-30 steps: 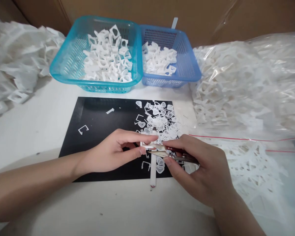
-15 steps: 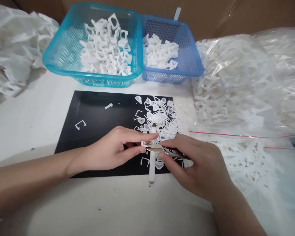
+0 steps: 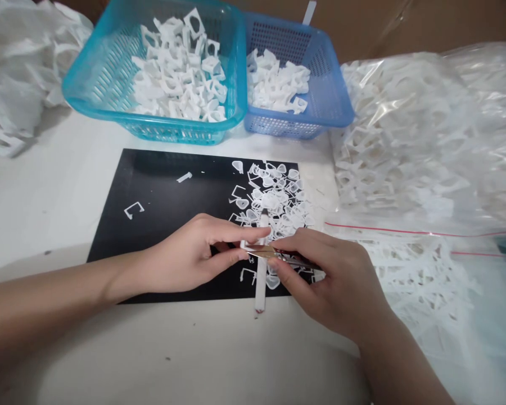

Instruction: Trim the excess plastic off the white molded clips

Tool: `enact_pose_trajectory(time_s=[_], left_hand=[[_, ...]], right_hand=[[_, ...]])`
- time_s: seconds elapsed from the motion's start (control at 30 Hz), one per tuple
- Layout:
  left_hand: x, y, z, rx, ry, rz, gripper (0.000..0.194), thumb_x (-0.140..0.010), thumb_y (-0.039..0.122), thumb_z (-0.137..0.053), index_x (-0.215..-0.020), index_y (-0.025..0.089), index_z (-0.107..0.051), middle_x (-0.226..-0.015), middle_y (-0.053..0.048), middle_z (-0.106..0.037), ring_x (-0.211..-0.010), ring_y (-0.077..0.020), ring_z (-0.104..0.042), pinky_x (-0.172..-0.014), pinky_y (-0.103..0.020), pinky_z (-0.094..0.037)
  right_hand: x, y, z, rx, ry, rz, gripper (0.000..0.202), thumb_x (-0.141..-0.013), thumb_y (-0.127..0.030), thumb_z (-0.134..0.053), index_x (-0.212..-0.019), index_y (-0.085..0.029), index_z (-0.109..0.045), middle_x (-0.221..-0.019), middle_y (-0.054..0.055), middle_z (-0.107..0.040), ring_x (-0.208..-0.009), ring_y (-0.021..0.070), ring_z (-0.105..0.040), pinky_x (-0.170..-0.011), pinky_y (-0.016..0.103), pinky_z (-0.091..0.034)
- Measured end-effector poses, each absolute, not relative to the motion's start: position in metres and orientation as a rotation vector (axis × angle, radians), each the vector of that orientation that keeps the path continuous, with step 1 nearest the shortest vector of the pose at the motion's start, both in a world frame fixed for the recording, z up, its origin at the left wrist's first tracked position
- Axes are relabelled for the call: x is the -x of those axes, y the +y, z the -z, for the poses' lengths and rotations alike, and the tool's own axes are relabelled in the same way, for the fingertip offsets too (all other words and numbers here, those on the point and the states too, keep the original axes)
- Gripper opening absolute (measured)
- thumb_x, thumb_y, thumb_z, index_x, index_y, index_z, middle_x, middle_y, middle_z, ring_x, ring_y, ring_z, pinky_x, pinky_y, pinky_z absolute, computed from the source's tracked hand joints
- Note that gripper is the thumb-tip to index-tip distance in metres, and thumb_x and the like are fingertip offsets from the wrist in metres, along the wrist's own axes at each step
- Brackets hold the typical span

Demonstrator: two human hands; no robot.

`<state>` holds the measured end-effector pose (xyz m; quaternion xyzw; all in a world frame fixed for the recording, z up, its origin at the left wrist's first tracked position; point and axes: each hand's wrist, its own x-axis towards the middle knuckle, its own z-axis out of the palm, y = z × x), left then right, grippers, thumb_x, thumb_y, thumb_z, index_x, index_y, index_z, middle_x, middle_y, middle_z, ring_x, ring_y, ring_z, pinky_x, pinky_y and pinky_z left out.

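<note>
Between the thumb and fingers of my left hand (image 3: 202, 250) is a small white plastic part (image 3: 245, 245), partly hidden by the fingertips. My right hand (image 3: 331, 275) grips a thin metal blade tool (image 3: 261, 251), whose tip reaches the white part. Both hands are over the right half of a black mat (image 3: 160, 191). Beneath the blade a white stick with a dark tip (image 3: 260, 289) lies lengthwise, crossing the mat's front edge. Many thin white scraps (image 3: 274, 199) are heaped just beyond my fingers.
A teal basket (image 3: 152, 121) and a blue basket (image 3: 297, 120), both holding white parts, stand behind the mat. Clear bags of white pieces (image 3: 405, 135) lie at the right. Another bag (image 3: 21, 67) sits at the back left. Two loose scraps rest on the mat's left side.
The blade has turned slightly against the white part, and its face looks more brownish. Both hands keep nearly the same place. The baskets and mat have shifted a little in view.
</note>
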<state>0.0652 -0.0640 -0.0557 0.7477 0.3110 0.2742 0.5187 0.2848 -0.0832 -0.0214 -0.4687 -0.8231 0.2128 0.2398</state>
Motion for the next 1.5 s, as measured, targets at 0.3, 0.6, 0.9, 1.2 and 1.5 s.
enact_pose_trajectory(time_s=[0.3,0.6,0.9,1.2,1.5], left_hand=[[-0.0647,-0.0652,0.0581,-1.767,0.762,-0.669,0.043,-0.09,0.012,-0.055,-0.132,0.017,-0.058,-0.09,-0.005,-0.075,-0.061,-0.0114,-0.058,-0.057,-0.023,-0.048],[-0.066,-0.0642,0.0574,-1.777,0.772,-0.671,0.041,-0.091,0.012,-0.055,-0.131,0.015,-0.059,-0.084,-0.003,-0.073,-0.059,-0.0112,-0.056,-0.054,-0.022,-0.044],[-0.065,-0.0655,0.0574,-1.778,0.775,-0.66,0.041,-0.09,0.012,-0.055,-0.131,0.012,-0.059,-0.085,-0.004,-0.074,-0.06,-0.0111,-0.057,-0.055,-0.022,-0.045],[-0.065,-0.0652,0.0559,-1.771,0.786,-0.677,0.04,-0.089,0.01,-0.056,-0.129,0.012,-0.061,-0.084,-0.003,-0.074,-0.059,-0.0104,-0.055,-0.054,-0.021,-0.045],[-0.0639,-0.0654,0.0563,-1.779,0.753,-0.677,0.042,-0.089,0.009,-0.057,-0.131,0.013,-0.059,-0.086,-0.003,-0.073,-0.062,-0.0101,-0.059,-0.057,-0.021,-0.046]], right_hand=[[-0.2843,-0.0822,0.0225,1.277,-2.24,-0.599,0.008,-0.085,-0.025,-0.062,-0.086,-0.023,-0.069,-0.061,-0.002,-0.063,-0.05,0.0112,-0.055,-0.046,0.024,-0.039],[-0.2844,-0.0834,0.0225,1.293,-2.227,-0.59,0.006,-0.084,-0.025,-0.063,-0.084,-0.022,-0.068,-0.062,-0.002,-0.064,-0.05,0.0113,-0.056,-0.046,0.024,-0.039],[-0.2832,-0.0833,0.0232,1.282,-2.214,-0.559,0.003,-0.082,-0.024,-0.065,-0.082,-0.021,-0.067,-0.063,-0.002,-0.065,-0.049,0.0102,-0.055,-0.045,0.023,-0.04],[-0.2824,-0.0829,0.0247,1.26,-2.17,-0.527,0.003,-0.081,-0.02,-0.066,-0.079,-0.019,-0.069,-0.06,-0.004,-0.064,-0.048,0.0074,-0.054,-0.045,0.02,-0.038],[-0.2828,-0.0832,0.0239,1.29,-2.168,-0.557,0.003,-0.08,-0.02,-0.066,-0.08,-0.019,-0.069,-0.061,-0.004,-0.064,-0.048,0.0058,-0.051,-0.047,0.019,-0.038]])
